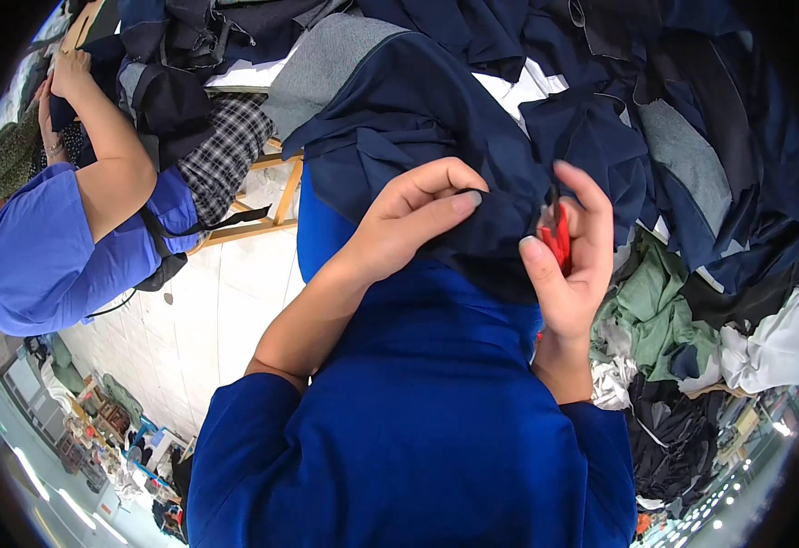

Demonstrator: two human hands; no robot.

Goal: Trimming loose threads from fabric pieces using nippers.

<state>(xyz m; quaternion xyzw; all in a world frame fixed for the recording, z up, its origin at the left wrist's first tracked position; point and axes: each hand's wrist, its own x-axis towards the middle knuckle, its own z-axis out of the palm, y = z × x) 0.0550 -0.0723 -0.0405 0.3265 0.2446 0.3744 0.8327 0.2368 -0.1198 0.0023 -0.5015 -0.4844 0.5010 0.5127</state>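
Dark navy fabric (399,137) is spread over the table's near edge and my lap, with a grey patch (336,64) showing at its upper left. My left hand (427,210) pinches an edge of this fabric between thumb and fingers. Close by on the right, my right hand (578,260) holds small thread snips with red handles (557,239). Their dark blades point up and away from me, near the cloth; motion blurs them a little, so whether they touch it I cannot tell.
More navy and grey fabric pieces (687,164) heap across the table. At the right lie green cloth (651,310) and white cloth (769,352). A person in a blue top (62,247) works at my left, beside a wooden stool (281,196) on the pale floor (199,338).
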